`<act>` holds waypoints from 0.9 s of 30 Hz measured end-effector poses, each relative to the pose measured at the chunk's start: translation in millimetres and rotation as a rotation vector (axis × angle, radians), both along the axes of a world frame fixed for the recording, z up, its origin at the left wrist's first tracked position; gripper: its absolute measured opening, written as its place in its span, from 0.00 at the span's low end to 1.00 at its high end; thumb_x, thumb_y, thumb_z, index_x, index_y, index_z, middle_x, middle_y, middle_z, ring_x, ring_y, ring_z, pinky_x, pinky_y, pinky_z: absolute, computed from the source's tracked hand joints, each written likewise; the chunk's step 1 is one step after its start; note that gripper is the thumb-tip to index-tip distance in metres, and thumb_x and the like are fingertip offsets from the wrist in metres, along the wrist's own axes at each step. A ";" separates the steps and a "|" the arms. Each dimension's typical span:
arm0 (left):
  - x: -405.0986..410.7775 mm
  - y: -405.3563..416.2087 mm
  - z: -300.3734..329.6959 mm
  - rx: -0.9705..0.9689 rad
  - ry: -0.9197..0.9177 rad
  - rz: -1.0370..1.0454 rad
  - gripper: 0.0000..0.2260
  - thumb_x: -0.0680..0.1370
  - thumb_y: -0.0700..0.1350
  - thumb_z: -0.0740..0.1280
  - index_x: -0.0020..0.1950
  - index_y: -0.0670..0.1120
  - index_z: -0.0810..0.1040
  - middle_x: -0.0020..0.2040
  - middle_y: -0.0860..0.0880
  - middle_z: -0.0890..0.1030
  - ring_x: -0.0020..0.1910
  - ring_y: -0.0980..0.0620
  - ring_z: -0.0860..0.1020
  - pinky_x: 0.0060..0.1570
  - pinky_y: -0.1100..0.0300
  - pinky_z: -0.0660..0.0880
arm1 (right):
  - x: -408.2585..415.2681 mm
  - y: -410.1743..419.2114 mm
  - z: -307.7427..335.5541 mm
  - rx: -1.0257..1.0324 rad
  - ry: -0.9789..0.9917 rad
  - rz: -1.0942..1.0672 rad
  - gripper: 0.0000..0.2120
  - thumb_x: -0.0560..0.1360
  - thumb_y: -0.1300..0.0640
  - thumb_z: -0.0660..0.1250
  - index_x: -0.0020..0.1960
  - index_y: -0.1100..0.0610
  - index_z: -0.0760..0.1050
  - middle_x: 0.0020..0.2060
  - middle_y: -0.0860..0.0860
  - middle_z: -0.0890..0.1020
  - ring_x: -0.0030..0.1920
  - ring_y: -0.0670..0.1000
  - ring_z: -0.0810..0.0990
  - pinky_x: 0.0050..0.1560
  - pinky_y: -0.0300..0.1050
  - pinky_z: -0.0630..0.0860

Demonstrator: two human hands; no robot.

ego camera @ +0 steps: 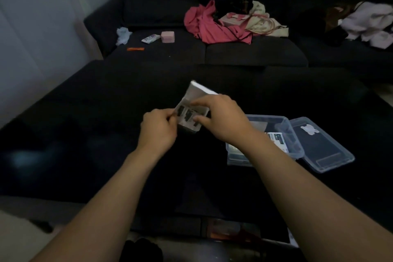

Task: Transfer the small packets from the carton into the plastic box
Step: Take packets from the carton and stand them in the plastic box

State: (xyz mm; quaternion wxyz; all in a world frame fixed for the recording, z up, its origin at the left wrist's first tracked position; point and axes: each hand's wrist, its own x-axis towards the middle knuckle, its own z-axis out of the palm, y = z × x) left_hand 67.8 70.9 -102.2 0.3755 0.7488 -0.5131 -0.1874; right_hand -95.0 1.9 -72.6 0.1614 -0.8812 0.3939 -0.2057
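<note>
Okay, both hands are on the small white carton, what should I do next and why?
Probably pinch one dark packet from the open end of the small white carton with the right hand while the left hand steadies it; the clear plastic box sits open just right, lid off.

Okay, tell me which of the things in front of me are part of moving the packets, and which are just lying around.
Part of the job:
- small white cardboard carton, held by left hand and right hand
- clear plastic box, a printed packet inside
- clear plastic lid beside it

Lying about on the dark sofa:
- pink garment
- small pink case
- white tube
- orange strip
</note>
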 end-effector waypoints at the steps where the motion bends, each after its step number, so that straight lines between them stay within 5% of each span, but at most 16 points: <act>1: 1.2 2.2 -0.1 -0.074 -0.075 -0.003 0.12 0.83 0.40 0.62 0.54 0.50 0.84 0.46 0.50 0.85 0.43 0.52 0.84 0.47 0.48 0.84 | 1.3 1.3 0.3 -0.034 0.003 -0.026 0.23 0.74 0.51 0.74 0.68 0.43 0.76 0.61 0.47 0.82 0.59 0.50 0.81 0.58 0.52 0.79; 5: -2.0 8.1 7.0 -0.259 -0.143 0.017 0.15 0.82 0.39 0.62 0.64 0.52 0.82 0.45 0.55 0.83 0.38 0.59 0.81 0.38 0.65 0.79 | 4.5 4.3 -0.7 -0.099 0.061 -0.101 0.28 0.72 0.50 0.75 0.70 0.44 0.72 0.62 0.48 0.81 0.59 0.52 0.80 0.56 0.51 0.79; 9: -3.2 9.8 10.9 -0.280 -0.150 0.030 0.16 0.82 0.38 0.62 0.64 0.51 0.82 0.45 0.54 0.83 0.36 0.61 0.78 0.33 0.70 0.71 | 11.1 9.0 -0.8 -0.059 -0.029 -0.103 0.29 0.71 0.42 0.74 0.70 0.44 0.72 0.62 0.46 0.80 0.61 0.50 0.79 0.58 0.51 0.79; 17: -7.3 12.3 9.3 -0.294 -0.146 -0.011 0.14 0.82 0.37 0.63 0.61 0.50 0.83 0.39 0.54 0.81 0.34 0.58 0.79 0.34 0.66 0.72 | 20.1 10.6 -2.1 -0.044 0.036 -0.143 0.23 0.77 0.50 0.69 0.71 0.47 0.70 0.61 0.49 0.80 0.58 0.52 0.81 0.51 0.45 0.75; 27: -14.1 10.0 8.6 -0.267 -0.181 0.002 0.14 0.81 0.38 0.62 0.60 0.50 0.84 0.40 0.53 0.81 0.36 0.58 0.79 0.35 0.64 0.74 | 19.8 10.8 -9.3 -0.140 0.048 -0.208 0.11 0.76 0.56 0.71 0.59 0.53 0.79 0.59 0.51 0.76 0.52 0.55 0.81 0.52 0.54 0.80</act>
